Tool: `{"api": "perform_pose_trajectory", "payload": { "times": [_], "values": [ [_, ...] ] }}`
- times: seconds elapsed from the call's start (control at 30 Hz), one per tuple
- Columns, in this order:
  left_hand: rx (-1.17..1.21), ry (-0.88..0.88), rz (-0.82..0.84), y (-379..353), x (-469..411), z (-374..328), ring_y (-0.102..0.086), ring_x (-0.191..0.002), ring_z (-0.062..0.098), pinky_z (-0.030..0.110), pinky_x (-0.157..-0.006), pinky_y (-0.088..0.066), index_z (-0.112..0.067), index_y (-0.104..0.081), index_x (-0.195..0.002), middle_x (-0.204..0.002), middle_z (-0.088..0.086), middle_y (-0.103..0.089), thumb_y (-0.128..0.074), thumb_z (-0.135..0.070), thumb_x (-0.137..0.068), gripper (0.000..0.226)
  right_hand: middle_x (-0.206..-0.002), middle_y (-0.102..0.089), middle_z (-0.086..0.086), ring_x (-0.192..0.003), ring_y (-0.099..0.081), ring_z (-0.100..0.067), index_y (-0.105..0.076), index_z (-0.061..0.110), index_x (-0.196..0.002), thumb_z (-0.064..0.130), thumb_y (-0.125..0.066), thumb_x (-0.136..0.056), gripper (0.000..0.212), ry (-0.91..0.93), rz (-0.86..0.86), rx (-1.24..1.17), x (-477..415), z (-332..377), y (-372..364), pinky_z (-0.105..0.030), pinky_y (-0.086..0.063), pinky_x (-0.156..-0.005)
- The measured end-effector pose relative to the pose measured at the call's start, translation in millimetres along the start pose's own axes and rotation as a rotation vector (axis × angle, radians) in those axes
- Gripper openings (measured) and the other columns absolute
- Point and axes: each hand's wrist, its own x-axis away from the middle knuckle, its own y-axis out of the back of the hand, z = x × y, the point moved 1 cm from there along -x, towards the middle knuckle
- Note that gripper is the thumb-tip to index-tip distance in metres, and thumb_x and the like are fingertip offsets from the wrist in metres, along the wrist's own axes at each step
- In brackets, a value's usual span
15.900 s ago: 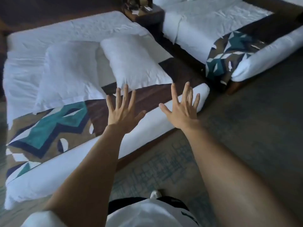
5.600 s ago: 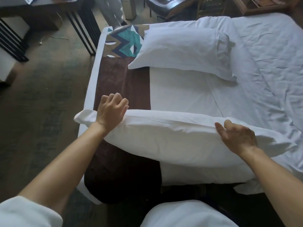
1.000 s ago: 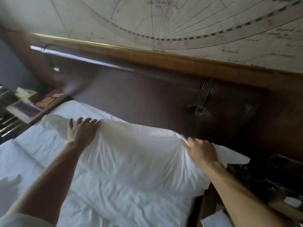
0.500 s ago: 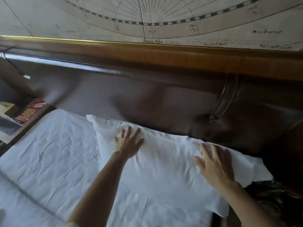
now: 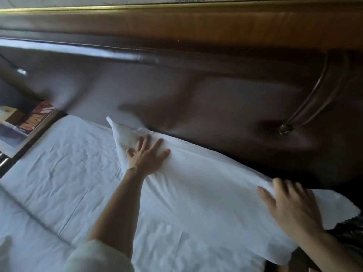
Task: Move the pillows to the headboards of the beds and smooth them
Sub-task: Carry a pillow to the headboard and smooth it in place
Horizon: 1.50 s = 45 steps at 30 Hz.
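Pressing the left hand (image 5: 146, 158) palm-down on the left end of 1 white pillow (image 5: 206, 189), fingers spread and straight, forearm stretched forward over the bed (image 5: 59, 173). Laying the right hand (image 5: 290, 207) flat on the pillow's right end, fingers loosely extended, gripping nothing. Holding the pillow down lengthwise on the white sheet, its far edge touching the dark headboard (image 5: 196, 107).
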Motion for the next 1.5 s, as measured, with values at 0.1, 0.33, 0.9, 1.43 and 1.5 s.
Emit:
{"api": "perform_pose_trajectory", "payload": {
  "times": [0.1, 0.33, 0.9, 1.43, 1.5],
  "values": [
    [-0.02, 0.093, 0.046, 6, -12, 16, 0.009, -0.157, 0.032, 0.077, -0.113, 0.0, -0.063, -0.015, -0.148, -0.171, -0.01, 0.003, -0.024, -0.083, -0.089, 0.063, -0.05, -0.048, -0.008, -0.047, -0.051, -0.032, -0.041, 0.015, -0.067, 0.051, -0.031, -0.104, 0.052, 0.02, -0.099, -0.089, 2, 10, 6, -0.04, -0.04, -0.052],
    [-0.068, 0.046, 0.041, 12, -8, 17, -0.001, -0.155, 0.037, 0.078, -0.112, -0.008, -0.058, -0.023, -0.147, -0.168, -0.009, -0.004, -0.025, -0.075, -0.095, 0.054, -0.054, -0.05, -0.005, -0.049, -0.049, -0.03, -0.046, 0.015, -0.068, 0.044, -0.036, -0.104, 0.048, -0.072, -0.226, -0.181, 1, 6, 22, -0.039, -0.035, -0.06],
    [0.075, 0.251, 0.089, 12, -36, 29, 0.009, -0.157, 0.033, 0.076, -0.115, 0.001, -0.063, -0.021, -0.15, -0.172, -0.007, 0.003, -0.02, -0.085, -0.087, 0.067, -0.111, -0.068, -0.026, -0.097, -0.064, -0.045, -0.065, 0.005, -0.126, 0.058, -0.051, -0.092, 0.064, -0.073, -0.137, 0.044, 11, -34, -20, -0.066, -0.031, -0.105],
    [0.093, -0.576, -0.113, -57, 123, -181, -0.003, -0.159, 0.028, 0.069, -0.119, -0.003, -0.042, -0.017, -0.161, -0.172, 0.0, -0.009, -0.018, -0.063, -0.102, 0.063, -0.143, -0.055, -0.018, -0.134, -0.052, -0.037, -0.05, 0.018, -0.15, 0.053, -0.044, -0.103, 0.059, 0.152, -0.17, -0.066, -9, 23, -29, -0.065, -0.02, -0.119],
    [0.086, -0.534, -0.088, -60, 131, -201, -0.001, -0.159, 0.026, 0.067, -0.119, 0.002, -0.046, -0.011, -0.16, -0.172, -0.003, -0.008, -0.011, -0.064, -0.101, 0.063, -0.133, -0.06, -0.016, -0.122, -0.057, -0.036, -0.054, 0.019, -0.146, 0.057, -0.044, -0.101, 0.059, 0.101, -0.155, -0.04, -4, -3, -26, -0.063, -0.027, -0.115]
  ]
}}
